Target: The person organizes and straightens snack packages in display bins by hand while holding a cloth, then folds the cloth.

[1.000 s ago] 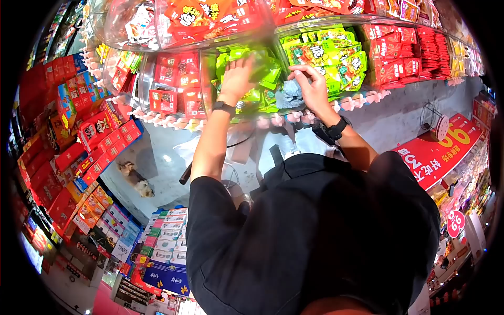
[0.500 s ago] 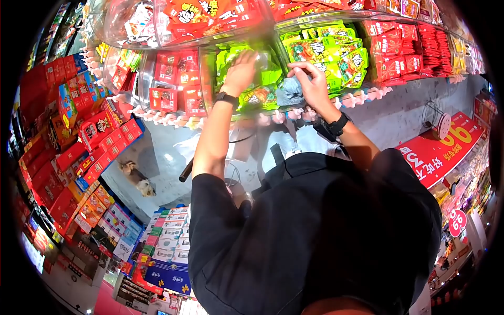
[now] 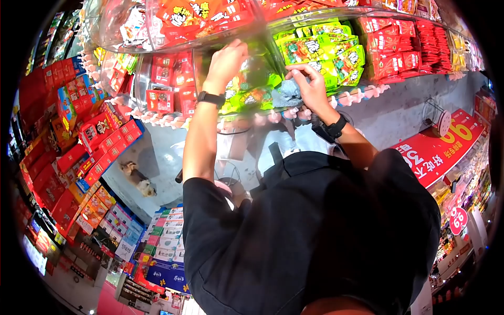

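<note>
My left hand [image 3: 227, 62] is over a clear bin of green snack packets [image 3: 252, 97], close to the bin's back edge. Its fingers are curled in, and whatever they may hold is hidden. At the clear divider to the right, my right hand [image 3: 311, 86] has its thumb and fingers closed on a crumpled grey-blue cloth [image 3: 287, 94]. The cloth rests at the front right corner of that bin. More green packets [image 3: 320, 52] stand in rows in the compartment beyond the divider, just past my right fingers.
Red packets fill the bins to the left [image 3: 160, 100] and right [image 3: 388, 50]. A pink-and-white twisted trim [image 3: 357, 97] runs along the display's front edge. Red boxes [image 3: 97, 131] are stacked at left, a red sign [image 3: 438, 147] lies at right, and a cat [image 3: 144, 186] is on the floor.
My left hand has moved slightly left and up toward the bin's back, its fingers going from flat on the packets to curled. My right hand stays nearly in place with the cloth.
</note>
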A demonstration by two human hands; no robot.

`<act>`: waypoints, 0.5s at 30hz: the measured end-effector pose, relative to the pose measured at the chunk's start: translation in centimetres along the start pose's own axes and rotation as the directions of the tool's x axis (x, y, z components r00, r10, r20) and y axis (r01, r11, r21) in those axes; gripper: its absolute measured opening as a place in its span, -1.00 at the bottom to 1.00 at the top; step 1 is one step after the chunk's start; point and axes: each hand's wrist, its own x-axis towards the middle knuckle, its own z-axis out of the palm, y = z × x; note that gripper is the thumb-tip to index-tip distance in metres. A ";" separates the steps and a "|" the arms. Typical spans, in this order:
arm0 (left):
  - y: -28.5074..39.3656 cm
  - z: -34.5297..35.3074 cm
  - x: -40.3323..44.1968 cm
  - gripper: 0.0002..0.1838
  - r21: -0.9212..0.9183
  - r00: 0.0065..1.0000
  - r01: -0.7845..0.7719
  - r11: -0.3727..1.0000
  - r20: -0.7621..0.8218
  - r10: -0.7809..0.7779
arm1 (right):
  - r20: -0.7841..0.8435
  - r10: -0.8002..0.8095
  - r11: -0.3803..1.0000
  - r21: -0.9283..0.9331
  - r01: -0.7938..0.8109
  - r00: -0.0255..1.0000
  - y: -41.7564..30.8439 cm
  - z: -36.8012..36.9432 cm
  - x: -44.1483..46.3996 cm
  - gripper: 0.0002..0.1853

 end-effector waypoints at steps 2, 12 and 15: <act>0.4 0.9 -1.1 -0.81 0.108 0.994 -0.103 0.989 -0.016 0.106 | 0.001 0.026 0.999 0.021 -0.026 1.000 -0.1 -0.1 0.2 -0.78; -2.1 9.0 -1.3 -0.66 0.219 0.968 -0.226 0.949 -0.059 0.244 | 0.029 0.049 0.998 0.027 -0.050 0.998 0.0 -0.6 0.6 -0.78; -2.5 9.8 -0.9 -0.70 0.240 0.993 -0.119 0.964 0.006 0.121 | 0.034 0.042 0.999 0.030 -0.043 0.999 0.4 -0.9 0.5 -0.78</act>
